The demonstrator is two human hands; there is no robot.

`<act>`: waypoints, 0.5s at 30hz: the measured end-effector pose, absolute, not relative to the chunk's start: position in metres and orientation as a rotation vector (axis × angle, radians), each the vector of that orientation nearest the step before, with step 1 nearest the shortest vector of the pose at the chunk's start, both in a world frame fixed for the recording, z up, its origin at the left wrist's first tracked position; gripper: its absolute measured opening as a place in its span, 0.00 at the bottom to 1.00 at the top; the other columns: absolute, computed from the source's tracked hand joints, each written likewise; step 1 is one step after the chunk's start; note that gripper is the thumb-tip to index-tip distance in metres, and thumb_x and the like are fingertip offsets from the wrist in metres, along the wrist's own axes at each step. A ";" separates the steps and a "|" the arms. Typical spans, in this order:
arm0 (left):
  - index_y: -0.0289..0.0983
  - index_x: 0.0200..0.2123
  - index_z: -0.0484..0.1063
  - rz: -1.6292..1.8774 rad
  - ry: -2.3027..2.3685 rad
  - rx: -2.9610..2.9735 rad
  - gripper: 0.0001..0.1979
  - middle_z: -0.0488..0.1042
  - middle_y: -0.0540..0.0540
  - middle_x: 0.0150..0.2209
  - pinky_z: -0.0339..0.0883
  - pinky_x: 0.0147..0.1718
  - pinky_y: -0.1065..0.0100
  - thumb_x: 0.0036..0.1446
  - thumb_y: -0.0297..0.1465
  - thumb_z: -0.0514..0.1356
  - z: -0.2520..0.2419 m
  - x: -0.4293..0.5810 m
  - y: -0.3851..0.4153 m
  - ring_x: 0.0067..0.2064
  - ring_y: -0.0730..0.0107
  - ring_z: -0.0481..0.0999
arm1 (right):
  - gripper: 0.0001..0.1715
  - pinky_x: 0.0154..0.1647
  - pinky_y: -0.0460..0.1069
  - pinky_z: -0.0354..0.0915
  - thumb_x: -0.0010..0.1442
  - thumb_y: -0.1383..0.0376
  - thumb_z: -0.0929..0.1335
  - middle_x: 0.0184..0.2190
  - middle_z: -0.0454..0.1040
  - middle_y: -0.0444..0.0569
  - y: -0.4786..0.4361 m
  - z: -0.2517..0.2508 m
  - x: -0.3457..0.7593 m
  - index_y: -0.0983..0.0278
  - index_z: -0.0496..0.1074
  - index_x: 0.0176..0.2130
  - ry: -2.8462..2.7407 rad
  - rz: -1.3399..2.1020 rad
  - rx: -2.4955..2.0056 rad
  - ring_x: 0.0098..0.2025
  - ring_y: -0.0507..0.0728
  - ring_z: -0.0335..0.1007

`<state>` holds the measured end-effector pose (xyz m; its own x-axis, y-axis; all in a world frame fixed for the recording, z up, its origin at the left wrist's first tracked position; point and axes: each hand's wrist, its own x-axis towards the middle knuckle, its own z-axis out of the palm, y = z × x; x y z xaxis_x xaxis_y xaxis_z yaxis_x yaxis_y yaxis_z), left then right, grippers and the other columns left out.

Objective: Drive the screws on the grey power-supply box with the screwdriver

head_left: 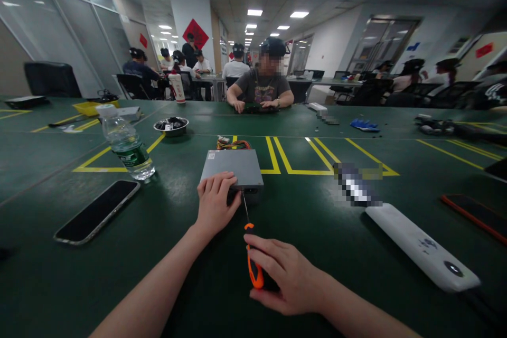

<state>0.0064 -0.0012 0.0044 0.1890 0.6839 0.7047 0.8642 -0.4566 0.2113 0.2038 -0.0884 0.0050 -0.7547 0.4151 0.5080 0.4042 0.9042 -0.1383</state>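
Note:
A grey metal power supply box (233, 166) lies on the green table (301, 222) in front of me, with coloured wires (232, 143) at its far end. My left hand (214, 203) rests on the box's near left corner, fingers curled over its edge. My right hand (283, 273) is closed round the orange and black handle of a screwdriver (252, 253). The thin shaft points away from me and its tip meets the near face of the box.
A black phone (97, 211) and a water bottle (127, 142) sit at the left, a small bowl of parts (171, 125) behind them. A white power bank (422, 247) and an orange-edged phone (475, 216) lie at the right. A person (261, 87) sits across the table; others work behind.

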 end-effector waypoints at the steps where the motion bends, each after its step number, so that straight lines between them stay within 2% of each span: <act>1: 0.42 0.43 0.65 -1.124 -1.484 -2.230 0.12 0.71 0.45 0.48 0.53 0.48 0.55 0.54 0.31 0.57 0.004 0.006 -0.001 0.51 0.59 0.67 | 0.25 0.47 0.53 0.67 0.64 0.56 0.60 0.52 0.66 0.65 -0.089 0.006 0.203 0.70 0.58 0.54 -2.545 0.018 -0.589 0.53 0.60 0.65; 6: 0.42 0.43 0.65 -1.111 -1.483 -2.226 0.11 0.71 0.45 0.49 0.52 0.48 0.55 0.55 0.32 0.57 0.004 0.006 -0.002 0.51 0.59 0.67 | 0.23 0.43 0.53 0.68 0.65 0.55 0.58 0.48 0.69 0.65 -0.087 0.006 0.201 0.70 0.61 0.51 -2.443 -0.080 -0.522 0.49 0.60 0.69; 10: 0.41 0.43 0.65 -1.106 -1.483 -2.230 0.11 0.71 0.45 0.49 0.52 0.48 0.55 0.55 0.31 0.56 0.004 0.006 -0.002 0.52 0.59 0.67 | 0.24 0.45 0.52 0.67 0.64 0.53 0.59 0.48 0.69 0.65 -0.086 0.003 0.201 0.71 0.60 0.49 -2.385 -0.021 -0.548 0.49 0.59 0.69; 15: 0.41 0.44 0.65 -1.114 -1.478 -2.236 0.12 0.71 0.44 0.49 0.52 0.48 0.55 0.55 0.31 0.56 0.003 0.005 -0.001 0.52 0.59 0.67 | 0.23 0.45 0.53 0.67 0.65 0.57 0.59 0.50 0.67 0.64 -0.089 0.008 0.201 0.70 0.60 0.53 -2.514 -0.007 -0.567 0.51 0.60 0.67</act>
<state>0.0054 -0.0009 0.0030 0.1983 0.6826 0.7033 0.8643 -0.4602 0.2029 0.2013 -0.0886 0.0084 -0.7559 0.3943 0.5227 0.3973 0.9108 -0.1125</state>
